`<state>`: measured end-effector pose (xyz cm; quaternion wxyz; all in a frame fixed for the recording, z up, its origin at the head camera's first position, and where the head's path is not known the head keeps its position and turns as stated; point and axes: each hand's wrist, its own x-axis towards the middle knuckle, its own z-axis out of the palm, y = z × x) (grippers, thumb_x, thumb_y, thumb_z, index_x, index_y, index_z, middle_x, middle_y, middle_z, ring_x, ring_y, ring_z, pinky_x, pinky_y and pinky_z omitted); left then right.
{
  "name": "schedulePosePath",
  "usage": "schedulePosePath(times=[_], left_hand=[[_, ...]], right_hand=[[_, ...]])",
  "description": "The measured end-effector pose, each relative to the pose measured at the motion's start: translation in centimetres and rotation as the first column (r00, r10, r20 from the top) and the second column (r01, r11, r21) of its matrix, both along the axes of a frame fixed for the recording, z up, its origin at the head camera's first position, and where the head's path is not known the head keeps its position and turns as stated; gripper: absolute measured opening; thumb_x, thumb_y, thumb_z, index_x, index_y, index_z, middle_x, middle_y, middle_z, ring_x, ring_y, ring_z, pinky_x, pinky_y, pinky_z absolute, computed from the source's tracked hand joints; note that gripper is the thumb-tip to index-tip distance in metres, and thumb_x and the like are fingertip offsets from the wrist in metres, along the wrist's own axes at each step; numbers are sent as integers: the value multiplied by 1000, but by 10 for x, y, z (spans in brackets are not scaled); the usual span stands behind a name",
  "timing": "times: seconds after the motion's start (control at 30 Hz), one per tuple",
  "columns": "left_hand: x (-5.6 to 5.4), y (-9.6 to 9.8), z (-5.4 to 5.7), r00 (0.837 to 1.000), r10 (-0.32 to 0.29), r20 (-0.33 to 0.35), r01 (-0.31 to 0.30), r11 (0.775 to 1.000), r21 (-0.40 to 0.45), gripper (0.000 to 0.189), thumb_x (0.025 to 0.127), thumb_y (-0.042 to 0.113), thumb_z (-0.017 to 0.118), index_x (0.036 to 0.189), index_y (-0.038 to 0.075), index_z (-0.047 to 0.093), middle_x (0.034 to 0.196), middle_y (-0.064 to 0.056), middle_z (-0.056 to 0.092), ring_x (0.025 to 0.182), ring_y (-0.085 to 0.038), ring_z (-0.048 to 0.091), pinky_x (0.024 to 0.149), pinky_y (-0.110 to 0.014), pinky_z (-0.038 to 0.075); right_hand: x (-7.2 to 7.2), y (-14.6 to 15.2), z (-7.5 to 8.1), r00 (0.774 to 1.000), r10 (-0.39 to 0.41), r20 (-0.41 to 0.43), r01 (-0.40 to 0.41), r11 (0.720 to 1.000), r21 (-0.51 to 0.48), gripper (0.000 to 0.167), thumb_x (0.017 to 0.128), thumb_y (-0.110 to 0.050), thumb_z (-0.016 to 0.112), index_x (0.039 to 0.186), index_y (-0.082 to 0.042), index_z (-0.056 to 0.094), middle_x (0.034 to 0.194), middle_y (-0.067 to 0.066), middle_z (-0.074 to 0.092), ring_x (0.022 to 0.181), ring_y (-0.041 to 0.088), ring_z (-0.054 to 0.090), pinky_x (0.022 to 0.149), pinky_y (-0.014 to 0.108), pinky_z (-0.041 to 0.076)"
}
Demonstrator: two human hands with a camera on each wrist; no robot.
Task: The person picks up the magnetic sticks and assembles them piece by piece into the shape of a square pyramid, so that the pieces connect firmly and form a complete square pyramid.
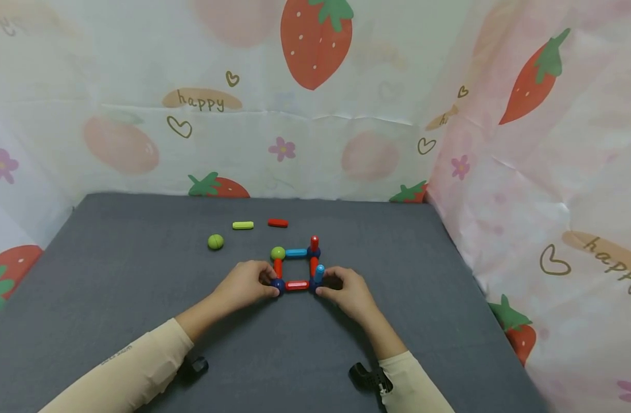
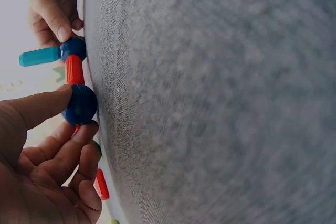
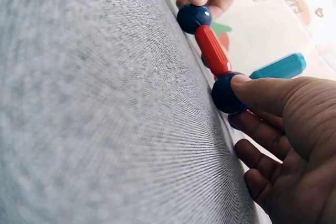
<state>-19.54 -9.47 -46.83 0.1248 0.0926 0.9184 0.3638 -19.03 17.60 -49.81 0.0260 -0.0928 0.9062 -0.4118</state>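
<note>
Cream sleeves (image 1: 135, 367) flank the foreground of a grey tabletop (image 1: 279, 355); a square rod-and-ball frame (image 1: 297, 285) occupies its middle. Left hand (image 1: 245, 282), thumb and fingers curled, pinches the near-left blue ball (image 1: 278, 286); right hand (image 1: 350, 293) likewise pinches the near-right blue ball (image 3: 226, 94), which bears an upright light-blue rod (image 1: 319, 273).

At right in the right wrist view, the blue balls (image 3: 194, 19) look like smooth, glossy plastic, the red rod (image 3: 212, 50) ribbed plastic, the blue rod (image 3: 281, 66) faceted plastic. Low in the head view lies matt, woven grey cloth (image 1: 281, 350); the backdrop (image 1: 315, 137) above looks like creased sheeting.
</note>
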Motion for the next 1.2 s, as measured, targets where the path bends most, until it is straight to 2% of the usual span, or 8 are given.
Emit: schedulePosePath(times=[0.23,0.37,0.57,0.7,0.87,1.07,1.2], left_hand=[[-3,-3,3,999,-37,20,38,999,-26,21,87,21,84,103,15,71,94,2,71,80,-14,62,61,-29,53],[-5,-7,9,996,-87,30,88,996,-34,20,88,19,83,104,14,72,96,2,72,85,-13,63,67,-30,55],[-10,-16,25,984,-174,-25,173,983,-57,21,89,20,81,107,14,73,99,5,72,95,-15,64,86,-37,56],[-17,-21,40,973,-217,-72,212,975,-71,25,91,20,80,113,12,72,105,1,72,104,-22,65,93,-44,54],[-31,-28,55,962,-238,-134,227,970,-88,27,92,20,78,116,10,72,110,-2,72,111,-27,66,98,-46,53],[-54,-40,64,965,-191,-182,176,980,-96,29,93,25,78,118,14,71,117,-4,71,116,-31,62,99,-49,51],[-73,-51,67,962,-169,-213,155,985,-79,32,94,26,76,122,12,69,122,-8,70,116,-31,60,99,-50,50]], right_hand=[[0,0,0,1000,-10,-2,10,1000,9,35,87,-31,84,116,-16,73,107,-2,70,101,18,60,90,43,52],[1,0,-1,1000,-8,-1,8,1000,11,35,87,-31,84,116,-16,73,107,-1,70,101,18,59,90,42,51],[0,0,-2,1000,-9,4,9,1000,4,35,87,-31,84,116,-16,73,108,-1,70,101,18,59,91,42,51],[0,0,-1,1000,-11,6,11,1000,-3,34,87,-31,84,116,-16,74,107,-2,70,101,18,59,91,43,52],[0,1,0,1000,-11,10,11,1000,-6,34,87,-30,84,116,-16,74,107,-2,70,101,18,59,91,42,52],[0,1,-1,1000,-7,5,7,1000,1,34,87,-31,84,117,-16,73,108,-1,69,102,18,59,91,43,52],[0,1,-1,1000,-4,2,4,1000,0,34,87,-31,83,117,-16,73,108,-1,70,102,18,60,91,43,52]])
